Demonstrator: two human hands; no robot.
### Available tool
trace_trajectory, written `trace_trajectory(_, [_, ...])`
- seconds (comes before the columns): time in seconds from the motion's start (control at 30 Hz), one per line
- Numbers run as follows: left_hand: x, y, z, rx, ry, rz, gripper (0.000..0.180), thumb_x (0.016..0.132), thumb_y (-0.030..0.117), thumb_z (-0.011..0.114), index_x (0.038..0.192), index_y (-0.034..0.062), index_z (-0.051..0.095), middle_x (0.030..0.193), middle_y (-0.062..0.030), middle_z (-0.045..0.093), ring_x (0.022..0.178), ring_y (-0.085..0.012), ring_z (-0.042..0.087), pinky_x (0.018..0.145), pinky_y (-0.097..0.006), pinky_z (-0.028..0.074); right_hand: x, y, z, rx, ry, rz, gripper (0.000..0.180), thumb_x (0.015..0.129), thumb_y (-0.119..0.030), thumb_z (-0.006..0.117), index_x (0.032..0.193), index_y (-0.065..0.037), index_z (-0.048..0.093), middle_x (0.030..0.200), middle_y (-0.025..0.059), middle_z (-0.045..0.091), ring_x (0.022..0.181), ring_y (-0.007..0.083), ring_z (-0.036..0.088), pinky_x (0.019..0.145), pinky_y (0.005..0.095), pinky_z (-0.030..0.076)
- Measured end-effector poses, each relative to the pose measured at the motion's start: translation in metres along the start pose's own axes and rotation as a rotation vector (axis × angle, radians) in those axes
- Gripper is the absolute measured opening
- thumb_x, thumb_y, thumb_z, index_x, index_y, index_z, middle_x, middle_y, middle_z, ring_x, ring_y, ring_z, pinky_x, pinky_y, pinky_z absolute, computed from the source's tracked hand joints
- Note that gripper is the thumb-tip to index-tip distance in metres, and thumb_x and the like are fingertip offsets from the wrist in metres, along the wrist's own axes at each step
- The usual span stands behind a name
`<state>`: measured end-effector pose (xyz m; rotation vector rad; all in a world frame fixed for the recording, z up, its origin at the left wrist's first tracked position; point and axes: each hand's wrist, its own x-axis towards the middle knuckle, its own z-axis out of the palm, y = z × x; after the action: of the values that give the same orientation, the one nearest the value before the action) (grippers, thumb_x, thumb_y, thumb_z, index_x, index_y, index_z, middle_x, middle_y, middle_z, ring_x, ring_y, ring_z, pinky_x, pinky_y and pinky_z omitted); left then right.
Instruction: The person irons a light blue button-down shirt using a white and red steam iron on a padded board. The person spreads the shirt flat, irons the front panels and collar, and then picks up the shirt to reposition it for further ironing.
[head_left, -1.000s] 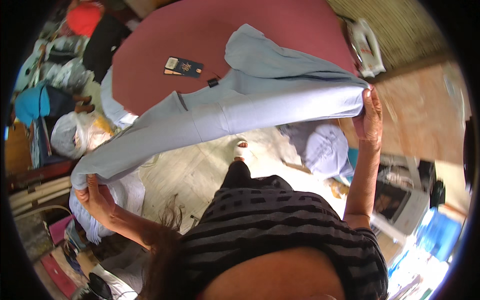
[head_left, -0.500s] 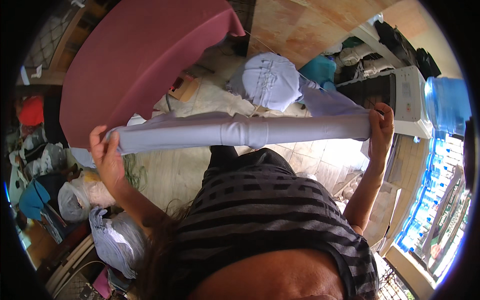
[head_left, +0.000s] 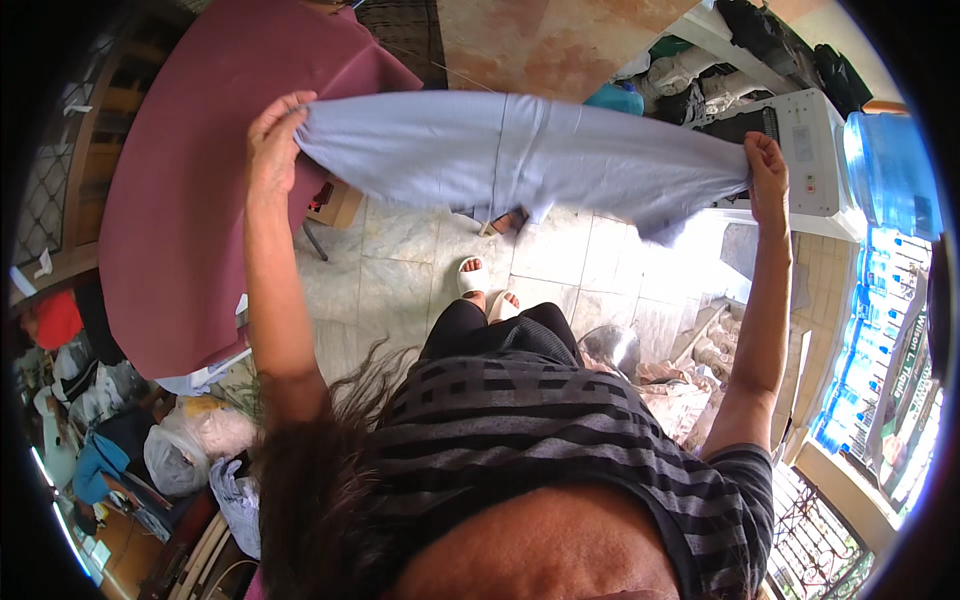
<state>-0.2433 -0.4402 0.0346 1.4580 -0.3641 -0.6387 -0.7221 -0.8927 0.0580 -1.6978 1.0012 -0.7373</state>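
Note:
A pale lavender-grey cloth [head_left: 420,150] is stretched in the air between my two hands, with a seam running down near its middle. My left hand [head_left: 275,145] pinches its left corner, beside the maroon-covered table. The right corner is gripped in the closed fingers of my right hand [head_left: 768,175], near a white appliance [head_left: 820,165]. Between the corners the cloth billows, and its lower right edge is blurred by motion. What lies behind it is mostly hidden.
A maroon tablecloth [head_left: 190,200] drapes a table at the left. Plastic bags [head_left: 180,455] and clothes pile up at lower left. A large blue water bottle [head_left: 890,175] stands far right. White sandals [head_left: 470,278] are on my feet on the tiled floor, with a shiny round object [head_left: 612,347] to their right.
Both arms have reached farther out and up, the left hand moving most. The cloth has gone from a narrow folded band to a wider, billowing sheet. The pale bundle behind it is now largely hidden.

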Motion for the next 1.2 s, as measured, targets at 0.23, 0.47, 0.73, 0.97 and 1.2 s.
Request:
trace_trajectory(0.23, [0.0, -0.032, 0.002, 0.121, 0.137, 0.083, 0.018, 0.089, 0.0, 0.054, 0.098, 0.0016, 0.069, 0.095, -0.0007, 0.063, 0.093, -0.0079, 0.053, 0.085, -0.023, 0.04, -0.01, 0.047, 0.009, -0.044, 0.042, -0.032, 0.021, 0.098, -0.019, 0.061, 0.111, -0.002, 0.064, 0.095, 0.0005, 0.063, 0.088, 0.0066, 0.054, 0.08, 0.0203, 0.041])
trace_trajectory(0.47, [-0.038, -0.273, -0.013, 0.266, 0.344, 0.094, 0.011, 0.093, 0.01, 0.059, 0.087, 0.0075, 0.068, 0.087, 0.0029, 0.065, 0.083, -0.0064, 0.055, 0.086, -0.025, 0.039, -0.081, 0.253, 0.074, -0.16, -0.002, 0.226, 0.02, 0.097, -0.019, 0.061, 0.109, -0.004, 0.066, 0.091, -0.0028, 0.062, 0.082, 0.0063, 0.052, 0.074, 0.0224, 0.042])
trace_trajectory(0.73, [-0.045, -0.445, -0.036, 0.691, 0.401, -0.327, 0.017, 0.094, 0.023, 0.056, 0.084, 0.0228, 0.069, 0.074, 0.0065, 0.063, 0.075, -0.0118, 0.058, 0.086, -0.034, 0.036, -0.126, 0.388, 0.129, -0.54, -0.194, 0.314, 0.023, 0.093, -0.022, 0.063, 0.103, -0.002, 0.067, 0.078, 0.0017, 0.064, 0.07, 0.0091, 0.054, 0.066, 0.0266, 0.046])
trace_trajectory(0.97, [-0.061, -0.446, -0.049, 0.791, 0.361, -0.374, 0.011, 0.09, 0.021, 0.058, 0.089, 0.0218, 0.07, 0.078, 0.0011, 0.065, 0.083, -0.0178, 0.062, 0.08, -0.04, 0.043, -0.118, 0.376, 0.127, -0.62, -0.361, 0.19, 0.02, 0.089, -0.015, 0.065, 0.104, -0.002, 0.065, 0.09, 0.0111, 0.066, 0.084, 0.0219, 0.06, 0.075, 0.0339, 0.049])
trace_trajectory(1.2, [-0.077, -0.39, 0.138, 1.05, 0.012, 0.238, 0.065, 0.072, 0.02, 0.077, 0.131, 0.0124, 0.052, 0.138, -0.0187, 0.045, 0.127, -0.0406, 0.043, 0.1, -0.052, 0.037, -0.014, 0.299, 0.275, -0.403, -0.398, -0.269, 0.022, 0.086, -0.011, 0.069, 0.106, -0.003, 0.065, 0.102, 0.0195, 0.065, 0.098, 0.0379, 0.063, 0.084, 0.0405, 0.051])
